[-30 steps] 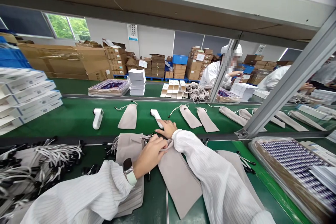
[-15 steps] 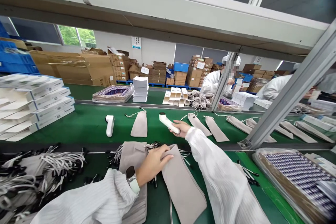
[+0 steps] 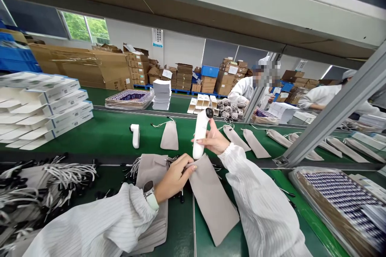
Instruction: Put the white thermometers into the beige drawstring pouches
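In my right hand is a white handheld device with a black round tip, looking like an infrared thermometer, held upright with its black end up. Its lower end is right at the mouth of a grey fabric pouch. My left hand pinches that pouch by its top edge, and the pouch hangs down toward me. Beneath my left wrist lies a stack of grey pouches. On the green belt beyond sit a second white thermometer and a grey drawstring pouch.
Loose pouches with white cords pile up at the left, below stacked white boxes. More pouches lie along the belt. A tray of batteries is at right, near a slanted metal post. Co-workers sit opposite.
My right hand has turned the thermometer from lying slanted to upright and brought it to the pouch's mouth. The left hand keeps its pinch on the pouch. The camera view has shifted slightly.
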A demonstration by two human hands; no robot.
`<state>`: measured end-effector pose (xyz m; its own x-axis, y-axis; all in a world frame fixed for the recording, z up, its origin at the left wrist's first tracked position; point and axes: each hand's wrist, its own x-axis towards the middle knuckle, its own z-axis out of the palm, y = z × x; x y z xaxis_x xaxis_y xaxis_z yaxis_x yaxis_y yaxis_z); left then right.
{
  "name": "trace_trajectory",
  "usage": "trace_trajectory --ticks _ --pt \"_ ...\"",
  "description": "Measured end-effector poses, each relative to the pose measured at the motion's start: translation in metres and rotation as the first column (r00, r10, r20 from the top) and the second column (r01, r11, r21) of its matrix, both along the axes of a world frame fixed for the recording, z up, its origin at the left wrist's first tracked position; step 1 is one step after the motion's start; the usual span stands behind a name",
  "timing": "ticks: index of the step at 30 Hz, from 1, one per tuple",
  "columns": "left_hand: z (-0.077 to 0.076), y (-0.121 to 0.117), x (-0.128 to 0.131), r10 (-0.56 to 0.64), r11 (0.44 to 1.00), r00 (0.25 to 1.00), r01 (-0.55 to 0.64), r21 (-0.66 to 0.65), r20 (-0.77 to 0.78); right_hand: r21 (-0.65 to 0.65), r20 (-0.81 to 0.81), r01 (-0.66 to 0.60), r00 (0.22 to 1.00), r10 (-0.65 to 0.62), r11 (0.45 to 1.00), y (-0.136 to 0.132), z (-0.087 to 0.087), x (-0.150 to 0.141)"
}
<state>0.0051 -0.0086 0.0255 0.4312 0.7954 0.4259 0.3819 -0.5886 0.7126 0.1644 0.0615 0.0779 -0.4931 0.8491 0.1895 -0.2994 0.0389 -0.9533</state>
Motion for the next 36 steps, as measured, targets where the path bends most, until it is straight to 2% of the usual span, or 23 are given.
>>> trace_trajectory --ticks 4,6,8,11,13,19,20,21,22,23,24,25,26,27,28,29,30,31,32,33,34,35,36 --pt "-0.002 0.003 0.0 0.057 0.998 0.996 -0.057 -0.013 0.064 -0.031 0.076 0.011 0.997 -0.009 0.999 0.001 -0.001 -0.001" --pt "-0.001 0.005 -0.001 0.102 0.994 0.986 -0.105 0.019 0.135 0.021 0.193 -0.016 0.981 0.011 1.0 0.001 -0.003 -0.002" --pt "0.001 0.008 -0.003 0.151 0.985 0.97 -0.165 0.059 0.192 0.073 0.367 -0.145 0.924 0.109 0.987 0.001 -0.006 -0.003" --pt "0.007 0.009 -0.006 0.17 0.981 0.964 -0.185 0.058 0.203 -0.006 0.541 -0.326 0.794 0.278 0.945 0.001 -0.009 -0.002" --pt "0.011 0.008 -0.007 0.157 0.986 0.968 -0.165 0.023 0.194 -0.053 0.575 -0.339 0.759 0.306 0.939 0.001 -0.011 0.0" --pt "0.026 0.017 -0.013 0.177 0.983 0.976 -0.169 -0.073 0.127 0.005 0.624 -0.362 0.73 0.28 0.932 0.0 -0.01 0.0" --pt "0.03 0.019 -0.016 0.188 0.979 0.977 -0.177 -0.107 0.105 0.023 0.627 -0.298 0.747 0.219 0.954 0.0 -0.008 0.001" --pt "0.035 0.02 -0.018 0.203 0.969 0.976 -0.188 -0.161 0.079 0.065 0.621 -0.18 0.777 0.101 0.982 0.002 -0.006 0.003" --pt "0.041 0.019 -0.021 0.211 0.951 0.976 -0.194 -0.241 0.046 0.136 0.598 -0.013 0.798 -0.072 0.991 0.005 -0.003 0.007" --pt "0.049 0.016 -0.023 0.183 0.92 0.983 -0.17 -0.352 0.005 0.224 0.552 0.181 0.786 -0.278 0.958 0.008 -0.001 0.012" --pt "0.057 0.011 -0.024 0.128 0.871 0.991 -0.125 -0.475 -0.027 0.316 0.491 0.352 0.734 -0.469 0.881 0.012 0.0 0.019" --pt "0.066 0.004 -0.024 0.036 0.799 0.998 -0.054 -0.599 -0.041 0.406 0.429 0.467 0.661 -0.615 0.786 0.016 0.001 0.027" --pt "0.074 -0.004 -0.024 -0.083 0.707 0.996 0.049 -0.706 -0.014 0.489 0.379 0.522 0.595 -0.709 0.699 0.02 0.001 0.035" --pt "0.082 -0.012 -0.022 -0.111 0.666 0.993 0.109 -0.738 0.047 0.555 0.348 0.53 0.552 -0.758 0.641 0.024 0.001 0.042" --pt "0.088 -0.019 -0.021 -0.106 0.647 0.988 0.151 -0.748 0.108 0.595 0.334 0.518 0.536 -0.776 0.614 0.027 0.0 0.047" --pt "0.092 -0.025 -0.02 -0.072 0.647 0.982 0.181 -0.741 0.177 0.599 0.339 0.499 0.551 -0.762 0.627 0.028 -0.001 0.05" --pt "0.095 -0.029 -0.019 -0.016 0.668 0.97 0.192 -0.719 0.243 0.555 0.373 0.463 0.604 -0.704 0.691 0.027 -0.002 0.049" --pt "0.095 -0.031 -0.019 0.034 0.695 0.951 0.198 -0.691 0.306 0.467 0.418 0.4 0.686 -0.596 0.788 0.024 -0.003 0.045" --pt "0.095 -0.031 -0.019 0.078 0.728 0.927 0.198 -0.656 0.366 0.344 0.459 0.284 0.781 -0.424 0.895 0.02 -0.005 0.037" --pt "0.093 -0.03 -0.02 0.108 0.767 0.901 0.193 -0.612 0.42 0.209 0.479 0.105 0.856 -0.195 0.972 0.013 -0.007 0.027" --pt "0.091 -0.028 -0.021 0.125 0.805 0.877 0.183 -0.564 0.463 0.094 0.477 -0.119 0.877 0.06 0.988 0.005 -0.009 0.014" --pt "0.089 -0.025 -0.022 0.133 0.837 0.859 0.17 -0.521 0.494 0.018 0.46 -0.337 0.838 0.292 0.941 -0.003 -0.011 0.001" --pt "0.088 -0.022 -0.022 0.134 0.858 0.848 0.159 -0.489 0.512 -0.016 0.441 -0.497 0.775 0.453 0.867 -0.011 -0.014 -0.012"
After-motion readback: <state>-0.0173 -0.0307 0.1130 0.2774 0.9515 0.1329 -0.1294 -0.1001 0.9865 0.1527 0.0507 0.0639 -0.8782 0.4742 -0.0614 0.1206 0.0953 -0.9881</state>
